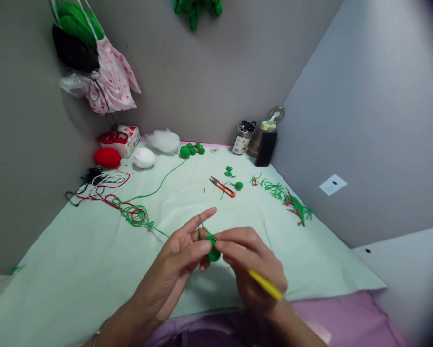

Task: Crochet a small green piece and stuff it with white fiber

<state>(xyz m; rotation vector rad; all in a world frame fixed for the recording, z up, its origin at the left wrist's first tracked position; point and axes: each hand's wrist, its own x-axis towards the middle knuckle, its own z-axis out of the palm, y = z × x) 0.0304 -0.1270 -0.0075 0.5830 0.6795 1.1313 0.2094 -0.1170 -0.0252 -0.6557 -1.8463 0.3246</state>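
Observation:
A small green crochet piece (213, 254) is pinched between the thumb and fingers of my left hand (182, 255). Green yarn (201, 226) loops over that hand's raised index finger. In my right hand (254, 265) is a crochet hook (265, 284) with a yellow handle; its tip meets the top of the green piece, hidden by fingers. From my left hand the strand runs back to a loose tangle of green yarn (135, 216). Thread snips (222, 187) with orange handles lie beyond my hands, beside a small green ball (239, 185).
Red yarn (108, 157), white yarn (144, 158), stuffing (164, 141) and finished green pieces (192, 150) line the back. A can of pens (242, 138) and a phone (266, 149) stand back right. Yarn scraps (292, 202) lie along the right; bags (113, 79) hang on the wall.

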